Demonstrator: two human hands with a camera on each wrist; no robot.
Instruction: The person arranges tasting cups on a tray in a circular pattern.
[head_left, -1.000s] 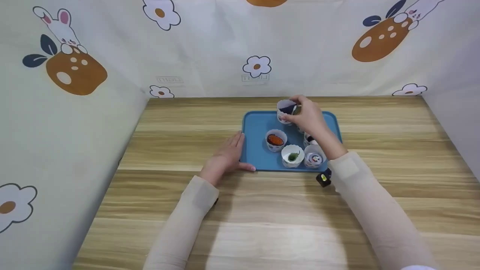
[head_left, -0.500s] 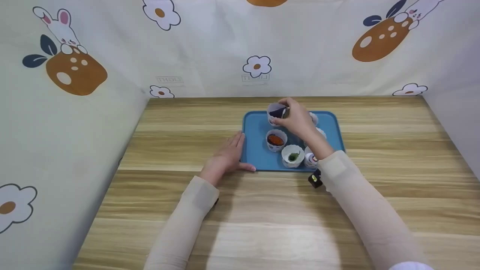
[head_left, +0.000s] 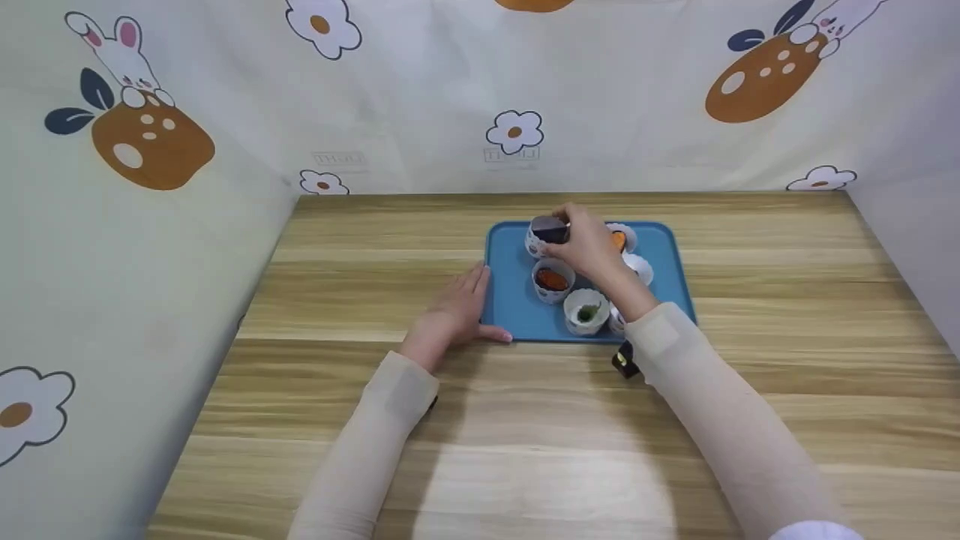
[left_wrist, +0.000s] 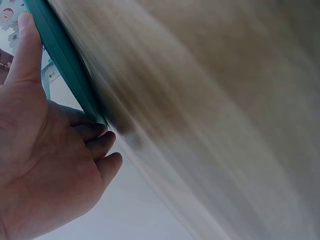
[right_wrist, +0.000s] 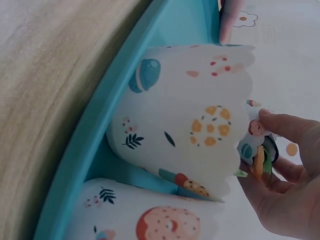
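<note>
My right hand [head_left: 592, 244] holds a patterned paper cup [head_left: 534, 244] at the back left of the blue tray [head_left: 514, 319]. A dark-wrapped sushi piece [head_left: 550, 229] shows at the cup's mouth. Seen from the right wrist, my thumb lies on the cup's side [right_wrist: 257, 127], and the sushi's orange and green filling [right_wrist: 262, 162] faces my curled fingers. My left hand [head_left: 454, 307] lies along the tray's left edge with straight fingers, its thumb at the front rim. In the left wrist view its fingertips meet the tray's wall [left_wrist: 65, 60].
Nearby on the tray stand a cup with a red-orange piece [head_left: 553, 280] and a cup with something green [head_left: 586, 313]. Cups at right include one with orange contents [head_left: 619, 238]; my right arm partly covers the front right one. A patterned cloth wall [head_left: 420, 97] rises behind the table.
My right hand has carried the cup with the dark sushi leftward and lower, toward the tray's back left corner, uncovering cups at right. My left hand stays at the tray edge.
</note>
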